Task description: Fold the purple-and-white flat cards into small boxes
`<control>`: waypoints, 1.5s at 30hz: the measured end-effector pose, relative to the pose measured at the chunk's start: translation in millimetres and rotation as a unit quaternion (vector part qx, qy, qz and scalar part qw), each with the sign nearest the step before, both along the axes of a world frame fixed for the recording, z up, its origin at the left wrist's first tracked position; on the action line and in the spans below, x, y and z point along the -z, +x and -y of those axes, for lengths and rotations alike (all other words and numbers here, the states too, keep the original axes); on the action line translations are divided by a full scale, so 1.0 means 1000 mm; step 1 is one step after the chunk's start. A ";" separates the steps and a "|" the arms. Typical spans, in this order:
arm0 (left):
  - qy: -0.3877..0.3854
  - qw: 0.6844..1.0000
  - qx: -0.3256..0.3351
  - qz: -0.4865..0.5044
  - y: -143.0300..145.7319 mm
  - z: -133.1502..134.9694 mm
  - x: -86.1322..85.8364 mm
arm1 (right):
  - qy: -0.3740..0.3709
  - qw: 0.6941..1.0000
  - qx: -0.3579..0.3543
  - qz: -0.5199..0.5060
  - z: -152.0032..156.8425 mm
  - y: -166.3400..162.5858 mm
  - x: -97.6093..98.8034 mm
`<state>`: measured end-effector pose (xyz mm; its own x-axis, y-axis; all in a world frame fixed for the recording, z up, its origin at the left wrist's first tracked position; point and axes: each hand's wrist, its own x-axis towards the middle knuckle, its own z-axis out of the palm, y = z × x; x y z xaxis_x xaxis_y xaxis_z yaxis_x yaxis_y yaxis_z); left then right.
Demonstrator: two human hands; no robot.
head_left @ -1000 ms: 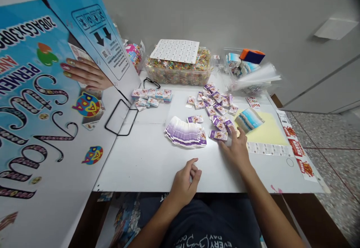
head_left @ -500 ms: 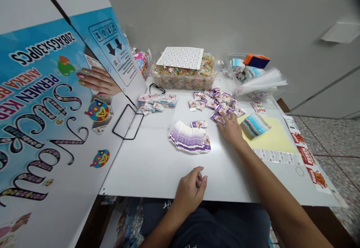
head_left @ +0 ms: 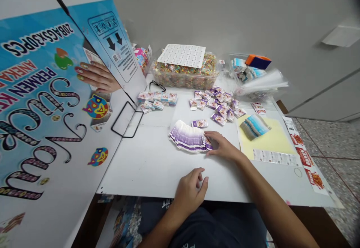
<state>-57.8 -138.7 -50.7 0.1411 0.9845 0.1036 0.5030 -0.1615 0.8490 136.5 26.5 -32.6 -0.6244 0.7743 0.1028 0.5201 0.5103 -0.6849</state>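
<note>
On the white table lies a fanned row of purple-and-white flat cartons point(head_left: 188, 137). My right hand point(head_left: 222, 146) reaches over its right end, thumb and fingers spread to either side of the last carton; whether they press on it I cannot tell. One single purple carton point(head_left: 199, 123) lies just above the row. Farther back is a loose pile of small purple boxes point(head_left: 221, 103). Close to the front edge rests my left hand point(head_left: 190, 188), loosely curled, thumb apart from the fingers, holding nothing.
A clear tub of wrapped sweets point(head_left: 184, 79) stands at the back under a sticker sheet point(head_left: 182, 55). A bin point(head_left: 260, 90) holds blue packets and a tape dispenser point(head_left: 258, 62). Blue cartons point(head_left: 255, 126) lie on yellow paper point(head_left: 277, 137). A large printed box point(head_left: 64, 90) walls the left.
My right hand has left the pile of small purple boxes and come down and left to the right end of the fanned row. My left hand stays almost in place.
</note>
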 end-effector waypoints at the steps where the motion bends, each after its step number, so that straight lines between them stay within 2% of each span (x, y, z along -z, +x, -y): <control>1: -0.004 1.000 0.000 0.001 0.000 0.000 -0.001 | -0.005 1.000 0.000 -0.009 0.000 0.001 -0.001; 4: -0.014 1.000 -0.001 0.013 0.000 0.000 -0.001 | -0.011 0.999 0.012 -0.036 0.002 0.005 -0.003; 7: -0.030 0.999 -0.004 0.041 0.000 -0.001 -0.002 | 0.012 0.996 0.059 -0.068 0.014 0.008 -0.006; 9: -0.059 0.995 -0.014 0.083 -0.002 -0.002 -0.005 | 0.047 0.989 0.111 -0.088 0.033 0.008 -0.009; 11: -0.116 0.979 -0.026 0.167 -0.004 -0.002 -0.009 | 0.098 0.976 0.162 -0.103 0.063 0.005 -0.011; 13: -0.193 0.933 -0.014 0.302 -0.006 -0.001 -0.015 | 0.205 0.954 0.188 -0.110 0.100 0.000 -0.012; 15: -0.266 0.856 0.016 0.444 -0.008 0.002 -0.020 | 0.275 0.949 0.107 -0.110 0.136 -0.008 -0.011; 17: -0.322 0.780 0.038 0.535 -0.009 0.006 -0.024 | 0.297 0.950 0.031 -0.090 0.167 -0.016 -0.008; 18: -0.342 0.755 0.036 0.558 -0.009 0.007 -0.025 | 0.287 0.954 0.009 -0.082 0.179 -0.019 -0.007; 20: -0.363 0.734 0.024 0.573 -0.009 0.008 -0.024 | 0.249 0.964 0.002 -0.094 0.196 -0.024 -0.005; 22: -0.363 0.739 0.033 0.567 -0.007 0.007 -0.021 | 0.204 0.970 0.037 -0.125 0.204 -0.027 -0.008; 25: -0.360 0.750 0.091 0.547 -0.002 0.006 -0.013 | 0.101 0.978 0.095 -0.154 0.202 -0.026 -0.022; 28: -0.383 0.755 0.136 0.515 0.004 0.010 -0.006 | -0.028 0.982 0.069 -0.176 0.188 -0.022 -0.041; 30: -0.407 0.747 0.165 0.499 0.005 0.014 -0.005 | -0.095 0.976 0.036 -0.194 0.177 -0.020 -0.050; 33: -0.417 0.696 0.202 0.548 0.004 0.021 -0.006 | -0.155 0.958 0.021 -0.241 0.169 -0.016 -0.052; 35: -0.416 0.644 0.228 0.601 0.004 0.024 -0.007 | -0.172 0.946 0.036 -0.274 0.169 -0.016 -0.050; 37: -0.420 0.608 0.248 0.626 0.007 0.026 -0.007 | -0.170 0.948 0.039 -0.267 0.171 -0.018 -0.048; 39: -0.430 0.607 0.239 0.625 0.012 0.027 -0.007 | -0.160 0.960 0.025 -0.228 0.173 -0.020 -0.049; 41: -0.441 0.629 0.202 0.607 0.016 0.025 -0.010 | -0.170 0.965 0.022 -0.198 0.174 -0.020 -0.052; 43: -0.434 0.678 0.170 0.568 0.019 0.024 -0.015 | -0.212 0.957 0.028 -0.196 0.175 -0.018 -0.058; 45: -0.414 0.750 0.149 0.494 0.017 0.023 -0.021 | -0.224 0.957 0.023 -0.185 0.175 -0.013 -0.066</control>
<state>-40.8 -162.2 -29.4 0.6244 0.7092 -0.3273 -0.3908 0.6465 0.6553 123.0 -148.7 32.9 -0.5733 0.8185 -0.0377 0.2139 0.1051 -0.9712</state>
